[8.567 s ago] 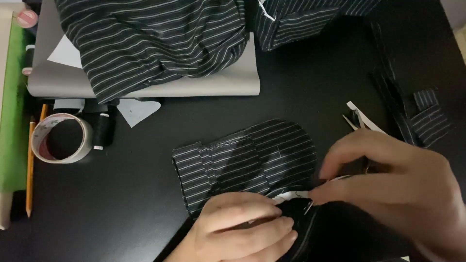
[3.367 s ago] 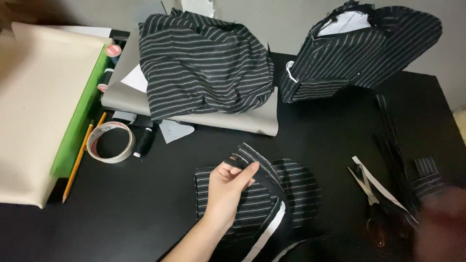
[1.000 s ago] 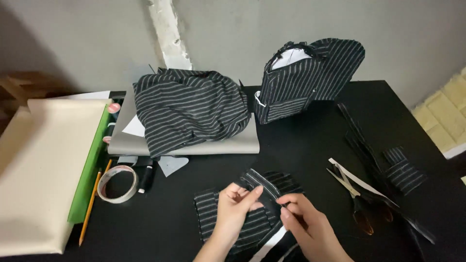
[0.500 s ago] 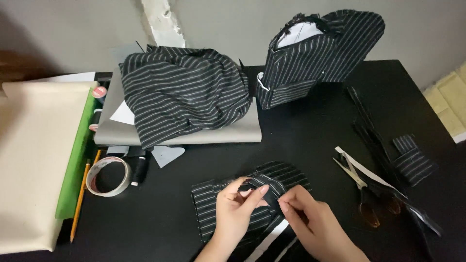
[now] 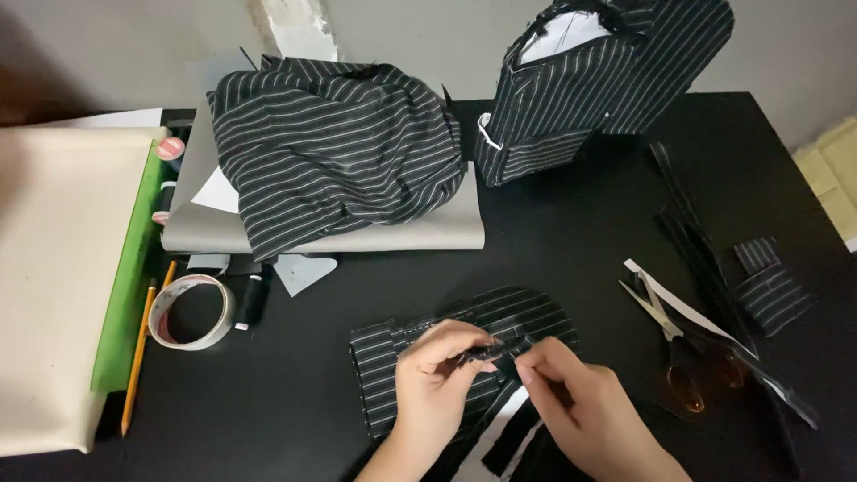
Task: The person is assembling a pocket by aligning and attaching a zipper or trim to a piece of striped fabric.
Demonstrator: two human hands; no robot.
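Observation:
A flat, rounded piece of black striped fabric [image 5: 527, 314] lies on the black table [image 5: 553, 250] near the front edge. My left hand [image 5: 437, 388] and my right hand [image 5: 585, 415] meet above it and pinch a narrow strip of the same striped fabric [image 5: 494, 353] between thumbs and fingertips. A white strip [image 5: 489, 435] and dark strips [image 5: 509, 446] hang down below my hands toward the table edge.
Scissors [image 5: 674, 344] and a white strip lie to the right, beside small striped scraps [image 5: 772, 281]. A heap of striped cloth [image 5: 335, 156] rests on a grey board. A striped fabric box shape [image 5: 589, 80] stands behind. Tape roll [image 5: 189, 311], thread spool [image 5: 250, 299], pencil [image 5: 138, 357] sit left.
Over the last seconds my right hand came back in from the right and joined my left hand on the narrow strip. The view has dropped closer to the table.

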